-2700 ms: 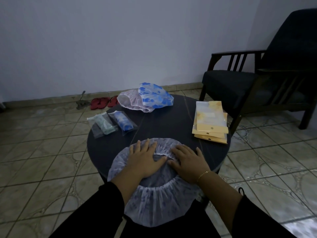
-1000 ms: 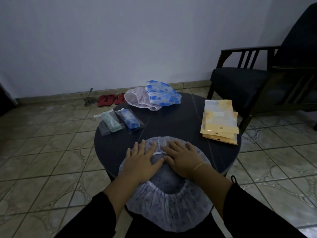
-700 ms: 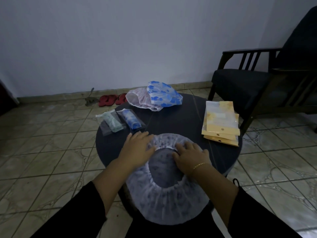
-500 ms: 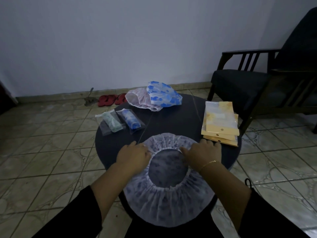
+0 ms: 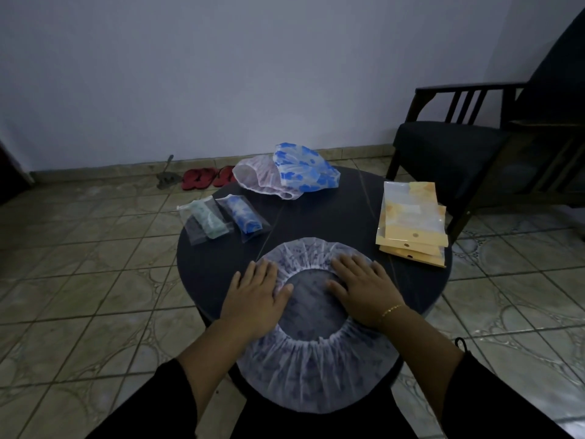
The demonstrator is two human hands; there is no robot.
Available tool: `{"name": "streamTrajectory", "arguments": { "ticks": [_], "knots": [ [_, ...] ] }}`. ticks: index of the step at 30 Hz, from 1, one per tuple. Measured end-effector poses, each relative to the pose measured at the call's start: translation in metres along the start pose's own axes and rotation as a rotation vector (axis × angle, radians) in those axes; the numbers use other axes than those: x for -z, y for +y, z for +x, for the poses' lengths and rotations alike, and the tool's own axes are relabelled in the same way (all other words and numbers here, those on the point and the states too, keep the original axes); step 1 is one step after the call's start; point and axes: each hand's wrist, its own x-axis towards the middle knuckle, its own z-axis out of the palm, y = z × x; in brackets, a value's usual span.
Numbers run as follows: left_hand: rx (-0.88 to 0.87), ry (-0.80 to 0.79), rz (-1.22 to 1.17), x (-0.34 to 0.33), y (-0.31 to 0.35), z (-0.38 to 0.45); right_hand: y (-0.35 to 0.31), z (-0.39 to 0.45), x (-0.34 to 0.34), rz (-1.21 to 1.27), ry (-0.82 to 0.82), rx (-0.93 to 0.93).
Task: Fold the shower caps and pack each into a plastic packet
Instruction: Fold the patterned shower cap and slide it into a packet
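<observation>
The shower cap (image 5: pixel 316 359) is laid opening-up at the near edge of the tabletop (image 5: pixel 332 217), partly overhanging it. It is pressed flat by the left hand (image 5: pixel 253 296) and right hand (image 5: pixel 364 293), fingers straight and slightly spread, presumably so it can be folded.

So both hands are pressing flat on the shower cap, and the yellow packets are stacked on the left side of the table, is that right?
Not quite. The head view shows the yellow packets stacked on the right side of the table, not the left. The left hand and right hand do press flat on the shower cap.
</observation>
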Motion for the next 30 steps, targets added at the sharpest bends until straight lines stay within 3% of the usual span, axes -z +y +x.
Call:
{"name": "streamTrajectory", "arguments": {
  "ticks": [3,5,8,10,12,14,19,22,25,30],
  "knots": [
    [-0.022,0.001,-0.032,0.001,-0.001,0.0,0.0,-0.001,-0.002,0.005,0.002,-0.021],
    [-0.072,0.07,-0.177,0.005,-0.003,-0.001,0.0,-0.004,-0.002,0.025,0.0,-0.051],
    [-0.152,0.343,-0.463,0.015,-0.014,-0.006,0.0,-0.008,0.003,0.053,-0.041,-0.095],
    [-0.219,0.497,-0.42,0.021,-0.026,-0.013,0.002,-0.01,0.011,0.124,-0.028,-0.068],
    [-0.255,0.472,-0.382,0.025,-0.036,-0.025,0.008,-0.016,0.02,0.402,0.077,-0.095],
    [-0.341,0.444,-0.304,0.026,-0.047,-0.037,0.019,-0.028,0.029,0.521,0.171,-0.084],
    [-0.543,0.382,0.0,0.012,-0.07,-0.059,0.039,-0.062,0.039,0.38,-0.022,-0.008],
    [-0.489,0.264,0.068,0.001,-0.081,-0.065,0.05,-0.075,0.035,0.221,-0.111,0.102],
    [-0.483,0.281,0.142,-0.004,-0.078,-0.068,0.056,-0.084,0.029,0.15,-0.206,0.153],
    [-0.304,0.295,-0.116,-0.004,-0.075,-0.063,0.058,-0.088,0.022,0.179,-0.144,0.174]
  ]
}}
